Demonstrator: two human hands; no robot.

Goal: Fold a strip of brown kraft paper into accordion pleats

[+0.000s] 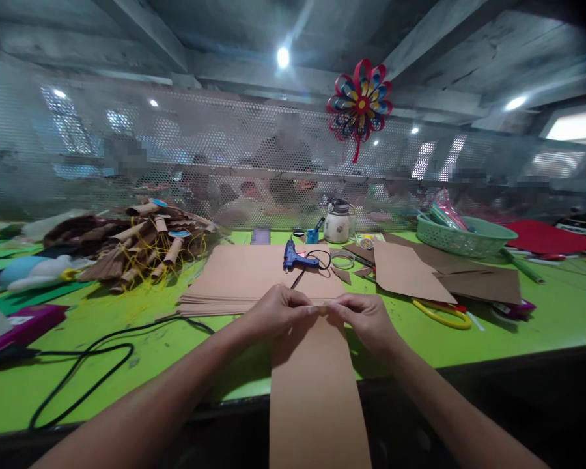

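Note:
A long sheet of brown kraft paper [317,397] runs from the green table down past its front edge toward me. Both hands pinch its far end, which looks slightly curled at the middle. My left hand [283,309] is closed on the left part of that end, thumb and fingers together. On the right part, my right hand [364,317] grips in the same way. Just beyond them lies a stack of brown paper sheets [239,267], with a blue glue gun [300,257] resting on top.
Rolled brown paper pieces with yellow strings [146,241] heap up at left. A black cable [85,352] loops across the table [234,378]. Scissors with yellow handles [442,314], a green basket [463,236] and a white jar [336,225] stand or lie to the right and back.

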